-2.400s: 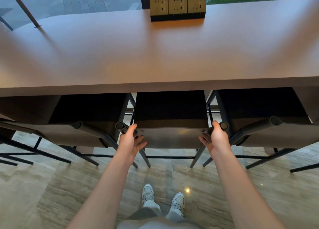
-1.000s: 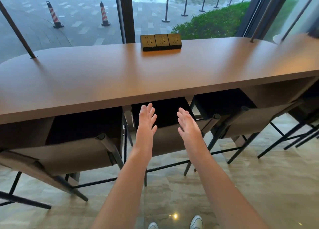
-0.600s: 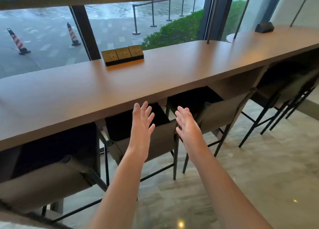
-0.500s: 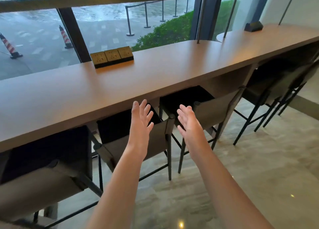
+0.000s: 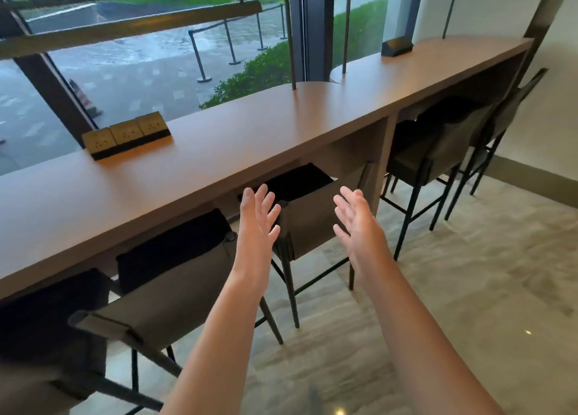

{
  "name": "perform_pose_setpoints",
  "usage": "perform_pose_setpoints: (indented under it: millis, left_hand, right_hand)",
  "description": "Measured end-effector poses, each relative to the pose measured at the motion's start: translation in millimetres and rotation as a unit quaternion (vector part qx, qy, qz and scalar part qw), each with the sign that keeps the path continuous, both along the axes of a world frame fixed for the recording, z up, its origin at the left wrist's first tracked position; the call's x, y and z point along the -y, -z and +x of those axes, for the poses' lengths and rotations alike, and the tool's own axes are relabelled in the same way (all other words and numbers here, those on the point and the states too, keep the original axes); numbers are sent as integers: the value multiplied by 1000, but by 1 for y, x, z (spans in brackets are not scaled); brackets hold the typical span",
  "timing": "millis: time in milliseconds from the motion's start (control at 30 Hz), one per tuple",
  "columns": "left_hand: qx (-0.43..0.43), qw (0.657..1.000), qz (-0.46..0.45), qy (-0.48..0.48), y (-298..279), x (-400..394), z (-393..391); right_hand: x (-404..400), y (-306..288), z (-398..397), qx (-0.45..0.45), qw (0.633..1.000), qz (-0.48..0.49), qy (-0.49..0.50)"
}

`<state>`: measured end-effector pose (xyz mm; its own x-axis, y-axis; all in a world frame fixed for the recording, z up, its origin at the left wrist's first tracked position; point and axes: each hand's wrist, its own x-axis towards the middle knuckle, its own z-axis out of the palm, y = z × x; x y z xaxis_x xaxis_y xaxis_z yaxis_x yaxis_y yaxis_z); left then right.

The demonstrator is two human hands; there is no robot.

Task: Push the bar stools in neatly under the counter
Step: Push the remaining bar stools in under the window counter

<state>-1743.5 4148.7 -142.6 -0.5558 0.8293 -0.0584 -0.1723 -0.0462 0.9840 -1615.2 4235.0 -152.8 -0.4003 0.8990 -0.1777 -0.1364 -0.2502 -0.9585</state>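
Note:
A long brown counter [image 5: 219,151] runs from lower left to upper right along the window. Several grey-backed bar stools with black legs stand along it. One stool [image 5: 312,217] sits straight ahead, its dark seat under the counter edge. My left hand [image 5: 258,223] and right hand [image 5: 358,223] are raised in the air in front of its backrest, fingers spread, holding nothing. A nearer stool [image 5: 169,295] is at the lower left. Another stool [image 5: 438,151] stands beyond the counter's support panel at the right.
A brass socket block [image 5: 125,134] lies on the counter near the window. Thin metal poles [image 5: 289,39] rise from the countertop. A second dark socket box [image 5: 396,46] sits far right. The marble floor [image 5: 469,289] stretches to the right; a wall closes the far right.
My hands let go of the middle stool's backrest and lifted, open. The view swung right along the counter, bringing the stools further right into sight.

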Motion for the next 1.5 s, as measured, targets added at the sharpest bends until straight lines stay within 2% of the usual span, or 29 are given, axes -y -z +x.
perform_pose_setpoints:
  millis: [233, 633, 967, 1267, 1500]
  left_hand:
    - [-16, 997, -3, 78, -4, -77, 38]
    - [7, 969, 62, 240, -11, -269, 82]
    - [31, 934, 11, 355, 11, -404, 124]
    - [32, 916, -20, 399, 35, -500, 204]
    - [-9, 922, -29, 385, 30, -574, 283]
  right_hand:
    - [-54, 6, 55, -3, 998, -14, 56]
    - [-191, -18, 106, 39, 971, 76, 225]
    - [-290, -5, 137, 78, 935, 49, 342]
    - [-377, 20, 209, 63, 921, 24, 383]
    - [-460, 19, 291, 37, 929, 21, 368]
